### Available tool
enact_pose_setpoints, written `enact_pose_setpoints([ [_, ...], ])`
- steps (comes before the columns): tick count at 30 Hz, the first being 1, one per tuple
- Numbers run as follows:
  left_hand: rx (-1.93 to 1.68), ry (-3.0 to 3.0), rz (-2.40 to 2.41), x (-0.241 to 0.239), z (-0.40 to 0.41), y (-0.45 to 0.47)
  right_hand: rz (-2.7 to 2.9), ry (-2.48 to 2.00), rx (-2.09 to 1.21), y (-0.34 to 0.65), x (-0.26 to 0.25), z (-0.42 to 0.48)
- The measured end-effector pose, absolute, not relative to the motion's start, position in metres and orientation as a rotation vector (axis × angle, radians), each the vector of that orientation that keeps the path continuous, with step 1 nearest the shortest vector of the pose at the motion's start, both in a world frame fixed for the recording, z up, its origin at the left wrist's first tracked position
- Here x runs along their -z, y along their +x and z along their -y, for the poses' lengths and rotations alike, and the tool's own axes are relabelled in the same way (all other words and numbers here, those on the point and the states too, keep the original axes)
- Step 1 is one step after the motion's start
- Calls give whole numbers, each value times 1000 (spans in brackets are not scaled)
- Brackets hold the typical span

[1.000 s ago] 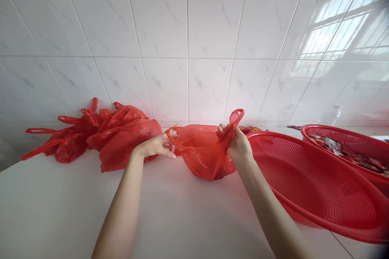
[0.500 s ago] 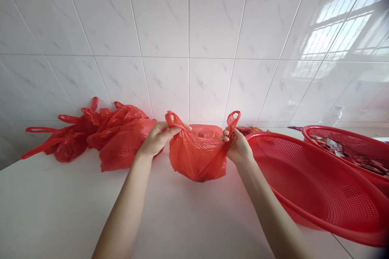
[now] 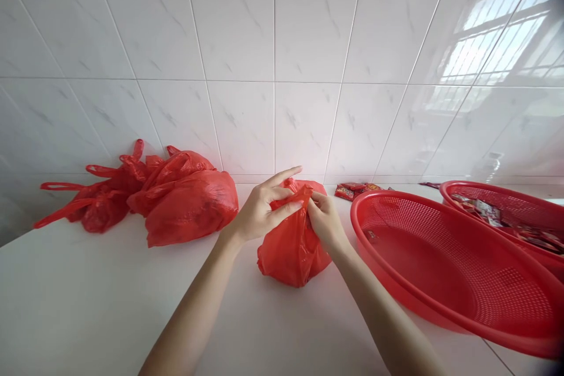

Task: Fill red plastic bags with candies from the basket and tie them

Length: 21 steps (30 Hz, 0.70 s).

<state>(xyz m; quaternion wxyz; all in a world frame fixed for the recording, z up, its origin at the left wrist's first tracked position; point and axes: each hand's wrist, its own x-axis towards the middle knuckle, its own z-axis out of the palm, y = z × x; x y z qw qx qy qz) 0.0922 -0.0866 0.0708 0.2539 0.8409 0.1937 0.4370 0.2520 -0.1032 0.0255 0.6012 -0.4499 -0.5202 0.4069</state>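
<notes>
A small filled red plastic bag (image 3: pixel 291 249) sits on the white counter (image 3: pixel 88 305) in front of me. My left hand (image 3: pixel 262 211) pinches the bag's top between thumb and fingers, with the index finger stretched out. My right hand (image 3: pixel 324 220) is closed on the bag's top from the other side, touching the left hand. The two handles are gathered together between both hands above the bag.
A heap of filled red bags (image 3: pixel 176 200) lies at the back left against the tiled wall (image 3: pixel 273 41). A large red perforated basket (image 3: pixel 440 270) stands at the right, a second one (image 3: pixel 506 211) with wrapped packets behind it. A few red packets (image 3: pixel 352 190) lie by the wall.
Both hands have come together from about a bag's width apart, bringing the two handles to the middle. The bag's mouth has closed and the bag has bunched up.
</notes>
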Motion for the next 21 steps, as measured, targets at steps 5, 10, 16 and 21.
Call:
enact_pose_setpoints([
  [5,-1205,2352,-679,-68,87,93,1359,-1060,-932,254,-33,108],
  [10,-1257,2250,-925,-65,79,91,1575,-1003,-1052,269,-46,116],
  [16,-1261,2125,-1160,-63,76,90,1822,-1084,-696,274,-41,115],
  [21,-1152,2031,-1104,-60,70,83,1929,-1154,-363,271,-34,113],
])
